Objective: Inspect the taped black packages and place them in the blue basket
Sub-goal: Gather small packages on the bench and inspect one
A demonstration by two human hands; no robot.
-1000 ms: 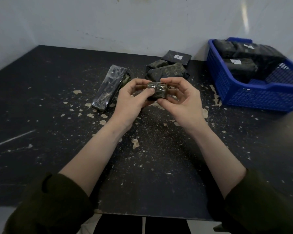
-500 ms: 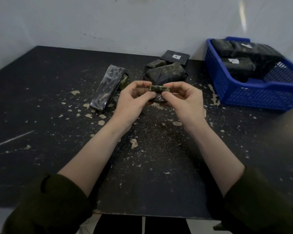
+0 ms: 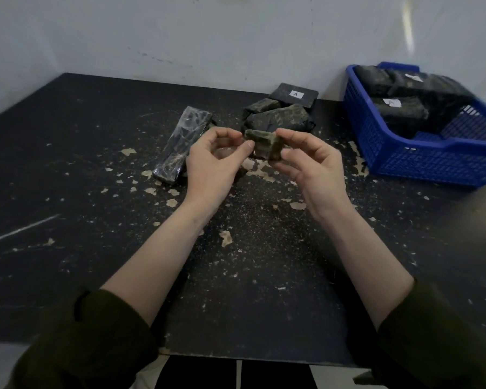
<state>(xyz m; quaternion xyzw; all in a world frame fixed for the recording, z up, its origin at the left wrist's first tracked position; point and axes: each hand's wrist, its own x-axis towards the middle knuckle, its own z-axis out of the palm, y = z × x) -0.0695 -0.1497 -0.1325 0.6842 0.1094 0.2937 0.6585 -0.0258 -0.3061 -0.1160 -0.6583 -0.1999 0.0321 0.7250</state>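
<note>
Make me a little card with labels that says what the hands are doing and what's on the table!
Hands: left hand and right hand pinch one small package between them, above the table
Waiting: long shiny package, pile of packages, flat labelled package
Basket: blue basket at the right, with stored packages inside
Tabletop: black, chipped and speckled

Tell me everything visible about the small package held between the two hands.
The small package is a dark, mottled block wrapped in glossy tape, slightly blurred. It is held tilted above the black table, its left end pinched by the left hand, its right end by the right hand. Nothing else touches it.
</note>
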